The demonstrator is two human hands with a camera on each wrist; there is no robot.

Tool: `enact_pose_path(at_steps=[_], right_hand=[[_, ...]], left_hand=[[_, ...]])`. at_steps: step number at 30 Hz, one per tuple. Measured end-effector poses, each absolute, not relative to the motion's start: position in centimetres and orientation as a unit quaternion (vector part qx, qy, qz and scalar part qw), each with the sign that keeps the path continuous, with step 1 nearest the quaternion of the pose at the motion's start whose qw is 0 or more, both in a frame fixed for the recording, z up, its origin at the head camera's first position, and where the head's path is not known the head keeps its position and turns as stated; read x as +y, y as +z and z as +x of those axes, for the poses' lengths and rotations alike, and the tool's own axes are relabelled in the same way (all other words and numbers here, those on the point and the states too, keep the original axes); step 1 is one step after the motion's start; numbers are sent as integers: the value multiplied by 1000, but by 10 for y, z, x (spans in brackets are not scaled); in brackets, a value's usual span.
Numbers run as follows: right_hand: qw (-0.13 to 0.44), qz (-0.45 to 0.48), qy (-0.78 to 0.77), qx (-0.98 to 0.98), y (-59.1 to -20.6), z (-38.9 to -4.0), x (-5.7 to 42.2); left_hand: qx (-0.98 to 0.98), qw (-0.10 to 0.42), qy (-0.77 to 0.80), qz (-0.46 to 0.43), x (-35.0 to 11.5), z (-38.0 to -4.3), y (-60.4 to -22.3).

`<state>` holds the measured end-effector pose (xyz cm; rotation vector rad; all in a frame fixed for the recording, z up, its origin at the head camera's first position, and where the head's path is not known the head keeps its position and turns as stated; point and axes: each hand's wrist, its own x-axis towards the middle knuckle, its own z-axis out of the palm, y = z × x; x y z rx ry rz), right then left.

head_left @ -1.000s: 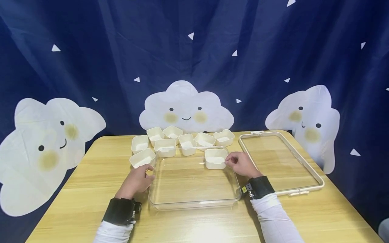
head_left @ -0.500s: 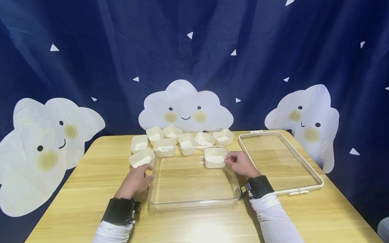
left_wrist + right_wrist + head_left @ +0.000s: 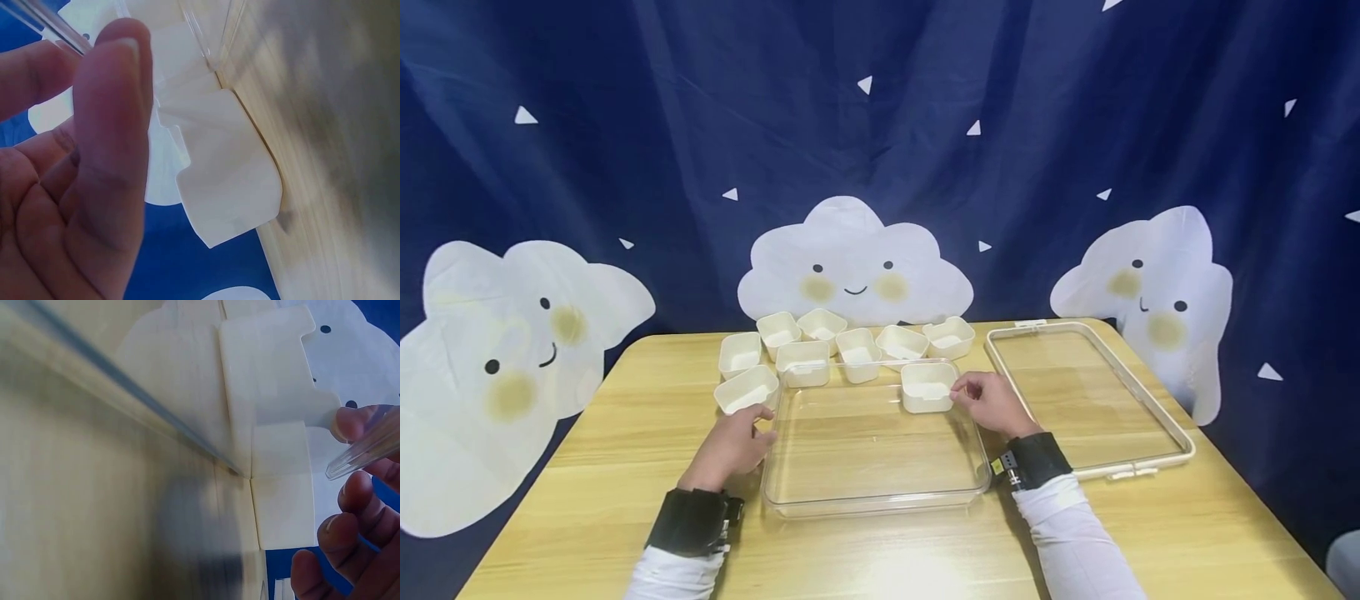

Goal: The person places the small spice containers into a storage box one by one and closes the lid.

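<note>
A clear, shallow plastic box (image 3: pixel 872 504) lies in front of me. At its left rim is my left hand (image 3: pixel 730 442), and the left wrist view shows the rim between thumb and index finger. My right hand (image 3: pixel 996 404) pinches the right rim near the far corner. In the right wrist view, the rim passes between thumb and fingers, with the thumb tip overlapping the edge of a cream cup. That cream cup (image 3: pixel 927 387), notched at the front, sits in the box's far right corner. Another cup (image 3: pixel 747 390) stands outside the box, just beyond my left hand.
Several more cream cups (image 3: pixel 802 364) stand in a loose group along the back of the wooden table (image 3: pixel 595 467). A clear lid (image 3: pixel 1090 400) with a white frame and clips lies at the right. Behind the table hangs a blue curtain (image 3: pixel 850 150).
The whole scene shifts slightly left in the head view. Both hands, the box and the cups keep their places relative to one another.
</note>
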<state>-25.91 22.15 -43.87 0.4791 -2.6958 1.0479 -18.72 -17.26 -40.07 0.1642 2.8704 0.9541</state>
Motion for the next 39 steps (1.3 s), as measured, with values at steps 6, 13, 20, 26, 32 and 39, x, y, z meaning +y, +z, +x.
enact_pose_path(at_steps=[6,13,20,26,32,39], right_hand=[[105,164,363,-911,-436,-260,222],[104,157,359,-914,-438,-261,223],[99,155,361,-914,-439,-261,222],[92,153,365,-914,-439,-261,221],[89,151,364,-915,-440,-261,221],[83,157,367,-913,-438,-259,221]], left_hand=[[947,52,312,59,-173,-189,-399],[947,49,313,61,-172,-191,-400],[947,45,313,62,-172,-190,-401],[946,46,317,56,-172,-188,-401],[945,47,319,52,-172,-188,-401],[945,48,320,49,-172,-188,-402]])
